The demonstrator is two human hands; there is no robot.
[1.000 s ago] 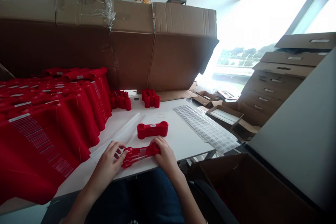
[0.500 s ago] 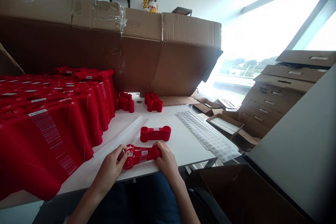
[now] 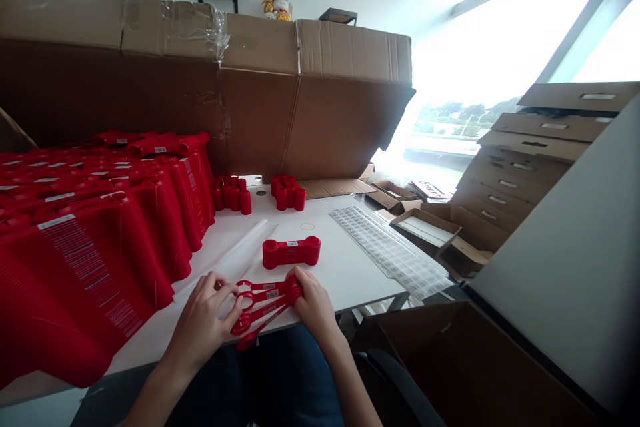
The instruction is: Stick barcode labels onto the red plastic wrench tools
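At the near edge of the white table [image 3: 350,267], both my hands hold a small bundle of flat red plastic pieces [image 3: 263,307] with ring ends. The pieces are fanned apart at the left end. My right hand [image 3: 313,307] pinches the right end where they stay together. My left hand [image 3: 203,320] has its fingers curled on the spread left ends. Just beyond lies a thick red stack of the same pieces [image 3: 291,251], flat on the table with a small white label on top.
A large heap of red bundles [image 3: 90,233] fills the left of the table. Two small red clusters [image 3: 230,193] [image 3: 289,191] stand at the back before a cardboard wall [image 3: 260,100]. A label sheet [image 3: 390,250] lies right; an open box [image 3: 450,360] sits below.
The red pieces, held together as one tight bundle before, have fanned apart at the left end. Both hands stay at the bundle's ends near the table edge.
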